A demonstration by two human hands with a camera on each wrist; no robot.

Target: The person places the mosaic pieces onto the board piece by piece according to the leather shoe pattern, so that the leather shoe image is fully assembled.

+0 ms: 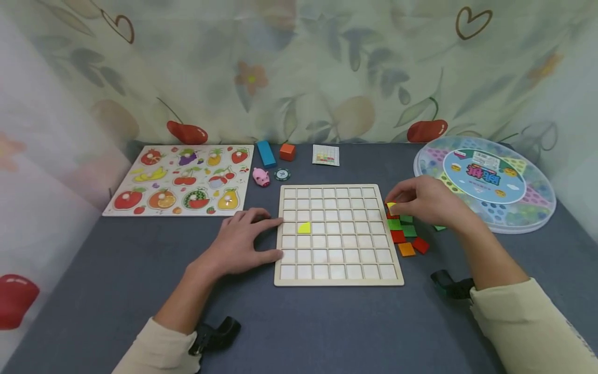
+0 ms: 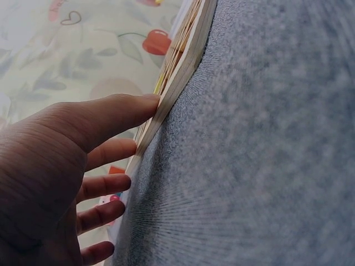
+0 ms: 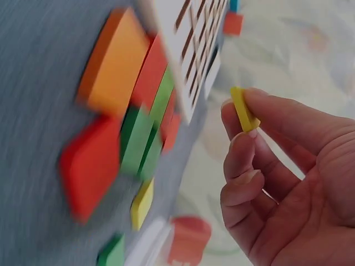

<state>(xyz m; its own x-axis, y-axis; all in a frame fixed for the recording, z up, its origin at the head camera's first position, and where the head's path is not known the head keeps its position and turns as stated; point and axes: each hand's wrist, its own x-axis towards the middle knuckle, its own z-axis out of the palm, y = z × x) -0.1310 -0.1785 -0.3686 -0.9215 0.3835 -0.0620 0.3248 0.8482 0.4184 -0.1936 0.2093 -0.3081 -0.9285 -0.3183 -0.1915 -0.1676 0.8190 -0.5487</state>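
A wooden grid board [image 1: 338,283] with pale square cells lies flat in the middle. One yellow tile [image 1: 304,228] with a rounded corner sits in a cell at its left. My left hand [image 1: 240,243] rests beside the board, thumb and index fingertip at its left edge, fingers spread. Past the board's right edge, my right hand [image 1: 425,202] pinches a small yellow tile [image 3: 244,109] between thumb and fingertips, held above the loose tiles. Below it lie green tiles [image 1: 408,230], red tiles [image 1: 421,245], an orange tile [image 1: 406,249] and another yellow tile [image 3: 142,204].
At the back left lies a fruit picture board [image 1: 175,195]. A blue block [image 1: 266,154], orange block [image 1: 287,151], pink pig figure [image 1: 261,177], round chip [image 1: 282,174] and small printed card [image 1: 325,155] stand behind the grid. A round patterned box [image 1: 532,195] is at the back right.
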